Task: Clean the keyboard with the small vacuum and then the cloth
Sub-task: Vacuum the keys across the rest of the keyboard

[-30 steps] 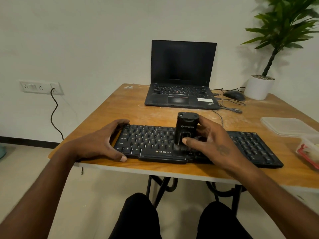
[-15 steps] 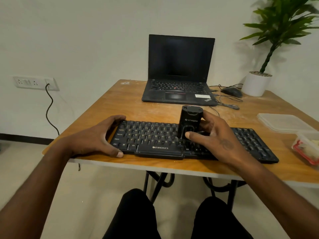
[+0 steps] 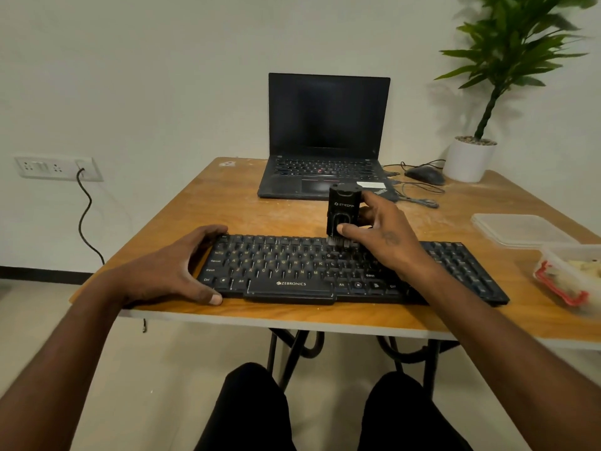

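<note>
A black Zebronics keyboard (image 3: pixel 286 268) lies along the near edge of the wooden table (image 3: pixel 227 203). My right hand (image 3: pixel 380 236) grips a small black vacuum (image 3: pixel 343 206) upright, its brush end down on the top key rows right of the keyboard's middle. My left hand (image 3: pixel 175 268) holds the keyboard's left end, thumb at the front edge and fingers curled over the back corner. No cloth is in view.
An open black laptop (image 3: pixel 325 138) stands at the back. A mouse (image 3: pixel 424 174) with cables and a potted plant (image 3: pixel 471 154) sit back right. A clear lid (image 3: pixel 517 229) and a plastic container (image 3: pixel 572 278) lie at the right edge.
My right hand has moved the vacuum away from me, from the lower key rows up to the top rows. My left hand has stayed on the keyboard's left end.
</note>
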`<control>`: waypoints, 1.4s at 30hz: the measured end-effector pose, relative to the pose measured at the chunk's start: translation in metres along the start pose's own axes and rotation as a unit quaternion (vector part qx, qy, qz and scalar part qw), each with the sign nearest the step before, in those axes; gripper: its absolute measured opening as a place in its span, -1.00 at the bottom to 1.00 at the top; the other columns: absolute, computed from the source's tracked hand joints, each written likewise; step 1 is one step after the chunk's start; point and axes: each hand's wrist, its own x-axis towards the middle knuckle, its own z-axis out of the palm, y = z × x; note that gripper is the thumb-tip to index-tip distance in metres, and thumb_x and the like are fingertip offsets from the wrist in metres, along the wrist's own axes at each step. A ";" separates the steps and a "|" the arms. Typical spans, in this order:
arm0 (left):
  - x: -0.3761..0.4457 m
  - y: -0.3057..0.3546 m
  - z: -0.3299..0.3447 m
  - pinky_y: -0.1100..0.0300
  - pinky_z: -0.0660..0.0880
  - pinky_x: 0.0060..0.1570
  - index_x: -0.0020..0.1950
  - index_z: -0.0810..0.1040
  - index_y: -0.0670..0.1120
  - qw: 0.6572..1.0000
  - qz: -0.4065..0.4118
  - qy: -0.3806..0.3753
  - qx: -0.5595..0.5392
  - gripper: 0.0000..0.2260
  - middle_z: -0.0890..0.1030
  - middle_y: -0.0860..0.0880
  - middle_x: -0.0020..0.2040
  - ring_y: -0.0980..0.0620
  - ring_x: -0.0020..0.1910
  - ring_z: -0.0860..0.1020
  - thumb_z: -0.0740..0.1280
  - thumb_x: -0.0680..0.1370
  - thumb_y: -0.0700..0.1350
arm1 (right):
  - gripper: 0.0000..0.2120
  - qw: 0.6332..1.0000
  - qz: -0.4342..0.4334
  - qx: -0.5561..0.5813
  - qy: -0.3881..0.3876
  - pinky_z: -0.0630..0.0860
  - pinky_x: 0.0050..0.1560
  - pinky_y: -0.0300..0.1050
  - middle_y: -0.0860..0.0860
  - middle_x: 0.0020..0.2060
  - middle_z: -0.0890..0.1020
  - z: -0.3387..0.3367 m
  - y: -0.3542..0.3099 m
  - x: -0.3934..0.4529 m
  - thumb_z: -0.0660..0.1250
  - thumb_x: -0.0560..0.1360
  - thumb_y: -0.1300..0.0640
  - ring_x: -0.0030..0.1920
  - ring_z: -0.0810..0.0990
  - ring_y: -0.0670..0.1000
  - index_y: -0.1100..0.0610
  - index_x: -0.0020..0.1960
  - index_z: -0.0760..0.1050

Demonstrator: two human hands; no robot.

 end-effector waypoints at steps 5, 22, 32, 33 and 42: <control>-0.001 -0.001 0.001 0.33 0.48 0.23 0.56 0.16 0.41 1.000 0.005 0.003 0.002 0.11 0.39 0.30 0.44 0.41 0.31 0.46 0.70 0.13 0.27 | -0.54 0.998 -0.004 0.041 -0.038 0.58 0.09 -0.24 -0.34 0.14 0.60 -0.008 -0.004 -0.031 0.48 0.50 0.12 0.18 0.57 -0.27 -0.17 0.32 0.46; -0.002 0.004 0.001 0.27 0.52 0.21 0.50 0.16 0.51 1.000 -0.003 0.001 -0.002 0.09 0.40 0.28 0.43 0.32 0.31 0.49 0.71 0.12 0.29 | -0.45 1.000 0.025 -0.014 0.013 0.54 0.26 0.15 -0.07 0.27 0.58 -0.020 0.005 -0.010 0.48 0.50 0.11 0.24 0.55 -0.07 -0.01 0.44 0.41; 0.000 0.000 0.002 0.33 0.50 0.16 0.54 0.18 0.44 1.000 0.002 0.007 -0.010 0.11 0.43 0.31 0.40 0.42 0.25 0.50 0.70 0.10 0.28 | -0.50 0.998 0.022 0.027 -0.046 0.56 0.10 -0.29 -0.28 0.19 0.61 -0.043 0.001 -0.072 0.48 0.49 0.10 0.21 0.56 -0.26 -0.17 0.36 0.44; 0.000 0.000 0.001 0.30 0.51 0.17 0.53 0.18 0.45 1.000 0.002 0.007 -0.007 0.11 0.43 0.31 0.41 0.41 0.26 0.50 0.70 0.10 0.29 | -0.49 0.998 0.027 0.029 -0.039 0.56 0.17 -0.17 -0.23 0.21 0.61 -0.043 0.003 -0.067 0.48 0.49 0.10 0.23 0.56 -0.22 -0.14 0.38 0.43; 0.000 0.002 0.000 0.25 0.54 0.17 0.49 0.18 0.51 1.000 -0.002 0.004 -0.002 0.10 0.43 0.26 0.42 0.31 0.27 0.52 0.71 0.08 0.31 | -0.39 0.998 0.027 -0.047 0.037 0.34 -0.03 -0.40 -0.03 0.34 0.55 -0.035 0.023 -0.012 0.47 0.51 0.11 0.26 0.49 -0.10 0.03 0.51 0.34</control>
